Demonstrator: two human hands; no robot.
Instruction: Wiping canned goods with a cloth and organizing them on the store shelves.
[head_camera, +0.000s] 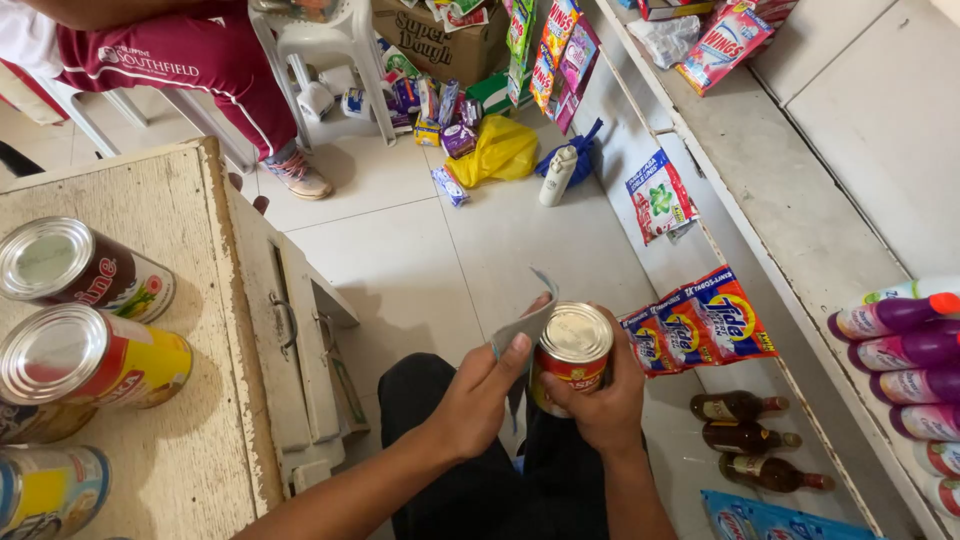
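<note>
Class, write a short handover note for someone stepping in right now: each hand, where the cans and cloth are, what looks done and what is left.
Right hand grips a red-labelled can upright over the lap.
Left hand presses a grey cloth against the can's rim.
Four other cans lie on their sides on the worn white table to the left.
Done: cannot tell which cans have been wiped.
Left: the can in hand is mid-wipe.
</note>
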